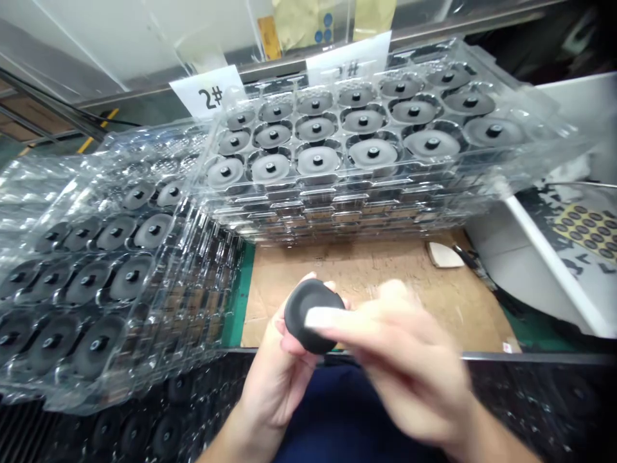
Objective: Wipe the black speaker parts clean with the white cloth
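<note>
A black round disc-shaped part point(299, 307) with a shallow dished face rests in my left hand point(284, 366), whose fingers wrap around its edge from below and behind. My right hand point(409, 354) is smeared by motion in front of the disc's right side. Something white, perhaps a covering on a fingertip, shows at its leading end over the disc face. Whether that hand grips anything is too blurred to tell. Beneath both hands lies a brown cardboard sheet point(289, 263) on a green surface.
Clear plastic trays point(332, 186) of grey discs are stacked behind, with another stack point(159, 270) at left. Paper signs point(211, 91) stand at the back; one reads 2#. To the right are a white bin point(544, 251), a sheet of round stickers point(588, 228) and a white-ended tool point(444, 256).
</note>
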`<state>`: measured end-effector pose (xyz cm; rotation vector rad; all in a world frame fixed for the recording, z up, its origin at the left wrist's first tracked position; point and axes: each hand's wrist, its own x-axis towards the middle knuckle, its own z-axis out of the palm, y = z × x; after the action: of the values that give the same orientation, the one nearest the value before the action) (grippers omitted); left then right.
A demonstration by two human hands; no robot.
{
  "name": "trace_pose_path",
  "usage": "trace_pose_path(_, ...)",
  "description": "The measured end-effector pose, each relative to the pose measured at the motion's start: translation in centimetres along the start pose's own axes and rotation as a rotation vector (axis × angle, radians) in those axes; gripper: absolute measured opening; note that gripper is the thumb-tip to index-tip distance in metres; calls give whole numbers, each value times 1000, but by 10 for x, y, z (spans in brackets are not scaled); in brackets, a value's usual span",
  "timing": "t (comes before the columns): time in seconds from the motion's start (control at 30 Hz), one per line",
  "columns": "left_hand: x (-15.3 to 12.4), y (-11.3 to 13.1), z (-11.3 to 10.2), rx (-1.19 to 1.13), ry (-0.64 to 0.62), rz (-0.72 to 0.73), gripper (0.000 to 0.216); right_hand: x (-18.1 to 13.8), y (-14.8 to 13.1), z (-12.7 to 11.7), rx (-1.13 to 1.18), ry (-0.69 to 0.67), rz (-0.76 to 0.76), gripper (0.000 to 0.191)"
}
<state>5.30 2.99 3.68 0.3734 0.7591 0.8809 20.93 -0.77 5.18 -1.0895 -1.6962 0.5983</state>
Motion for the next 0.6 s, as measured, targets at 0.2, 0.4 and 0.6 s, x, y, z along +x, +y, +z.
trace_pose_path(0.2,3,4,-20,-46,60,-9,58,-28,55,16,99,-270,256,22)
trace_pose_path(0.4,2,2,-21,-60,54,-33,60,-65,84,20,-55,-209,424,20)
trace_pose_path(0.6,0,-6,-6,0,-8,-52,49,3,5,13,-35,129,267,26)
